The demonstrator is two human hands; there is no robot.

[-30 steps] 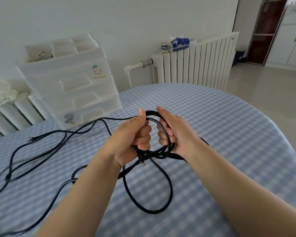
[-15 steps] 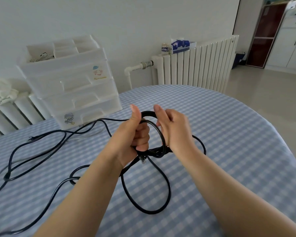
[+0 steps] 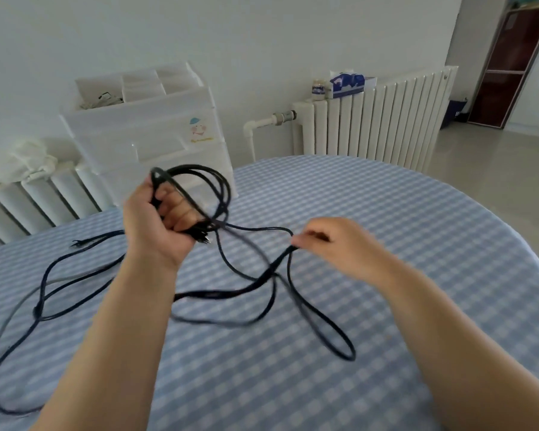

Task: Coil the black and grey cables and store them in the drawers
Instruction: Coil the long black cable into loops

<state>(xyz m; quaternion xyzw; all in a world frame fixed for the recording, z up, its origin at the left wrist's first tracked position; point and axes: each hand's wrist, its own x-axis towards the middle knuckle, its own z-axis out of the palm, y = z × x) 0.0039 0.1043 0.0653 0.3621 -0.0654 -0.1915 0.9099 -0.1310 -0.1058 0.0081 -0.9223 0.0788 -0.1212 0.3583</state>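
Left hand [image 3: 162, 222]: raised, fingers curled round the gathered loops of the black cable [image 3: 199, 194], thumb side up.
Left forearm: bare, rising from the lower left.
Right hand [image 3: 333, 241]: lower, out to the right, blurred; fingertips pinch a strand of the same cable.
Right forearm: bare, entering from the lower right.

A blue-and-white checked tablecloth [image 3: 386, 228] is covering the table. A white radiator [image 3: 383, 119] is standing against the far wall, carrying a blue tissue box [image 3: 347, 84] and a small jar [image 3: 318, 88] just beside it. A white cloth [image 3: 22, 163] is lying on a second radiator [image 3: 44, 203] at left. A dark red door [image 3: 507, 66] is showing at far right.
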